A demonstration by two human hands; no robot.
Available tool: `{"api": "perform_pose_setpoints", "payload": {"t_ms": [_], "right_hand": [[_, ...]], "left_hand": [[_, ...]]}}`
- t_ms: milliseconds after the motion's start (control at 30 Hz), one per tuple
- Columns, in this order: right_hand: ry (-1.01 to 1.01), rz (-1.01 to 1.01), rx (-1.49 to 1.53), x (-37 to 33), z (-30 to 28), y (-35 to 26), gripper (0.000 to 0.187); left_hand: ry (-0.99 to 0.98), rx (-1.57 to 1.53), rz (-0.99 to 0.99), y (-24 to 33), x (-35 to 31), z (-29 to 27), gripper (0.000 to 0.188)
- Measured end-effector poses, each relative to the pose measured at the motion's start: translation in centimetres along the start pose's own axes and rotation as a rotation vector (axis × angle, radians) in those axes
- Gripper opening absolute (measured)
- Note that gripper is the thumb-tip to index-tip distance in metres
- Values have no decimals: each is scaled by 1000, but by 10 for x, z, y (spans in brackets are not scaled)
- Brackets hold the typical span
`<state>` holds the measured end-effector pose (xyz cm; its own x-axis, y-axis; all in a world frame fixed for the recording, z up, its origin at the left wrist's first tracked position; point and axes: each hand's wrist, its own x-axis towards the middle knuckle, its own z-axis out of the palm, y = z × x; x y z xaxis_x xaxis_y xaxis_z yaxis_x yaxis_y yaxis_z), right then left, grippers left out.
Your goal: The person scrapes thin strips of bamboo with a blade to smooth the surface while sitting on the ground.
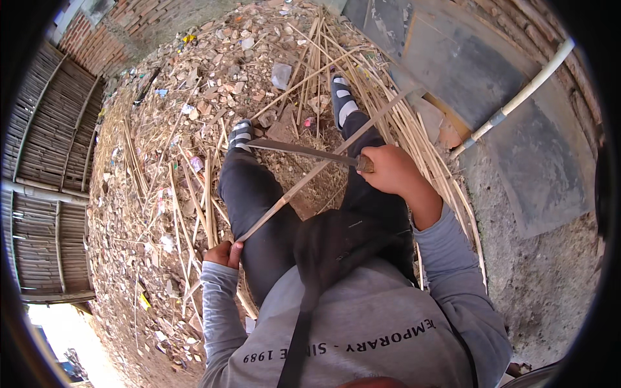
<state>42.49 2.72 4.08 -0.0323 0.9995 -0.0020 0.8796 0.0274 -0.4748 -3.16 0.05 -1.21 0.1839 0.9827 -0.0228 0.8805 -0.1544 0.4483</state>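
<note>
My left hand (223, 255) is closed around the near end of a long, split bamboo strip (284, 198). The strip slants up and away to the right, over my legs, toward the wall side. In my right hand (392, 171) is the short wooden handle of a machete (291, 149). Its dark blade points left, with the tip close to my left foot, and crosses the strip above the gap between my knees. Whether the edge touches the strip I cannot tell. A dark cloth (336, 242) covers part of my lap.
Many bamboo strips (404, 139) lie along my right leg, with more strips (204, 207) beside my left leg. Rubble and litter (213, 71) cover the ground. Dark panels (462, 61) and a pale pole (517, 97) stand at right; a woven bamboo wall (48, 129) at left.
</note>
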Motion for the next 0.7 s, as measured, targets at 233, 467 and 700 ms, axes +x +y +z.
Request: {"api": "perform_pose_setpoints", "payload": {"t_ms": [233, 467, 700], "right_hand": [[53, 83, 64, 12, -11, 21, 26], [44, -33, -38, -4, -1, -7, 26], [97, 62, 83, 13, -17, 17, 24]], "left_hand": [[-30, -62, -30, 4, 3, -2, 67], [-16, -85, -27, -6, 0, 2, 67], [-23, -115, -46, 1, 3, 2, 66]]}}
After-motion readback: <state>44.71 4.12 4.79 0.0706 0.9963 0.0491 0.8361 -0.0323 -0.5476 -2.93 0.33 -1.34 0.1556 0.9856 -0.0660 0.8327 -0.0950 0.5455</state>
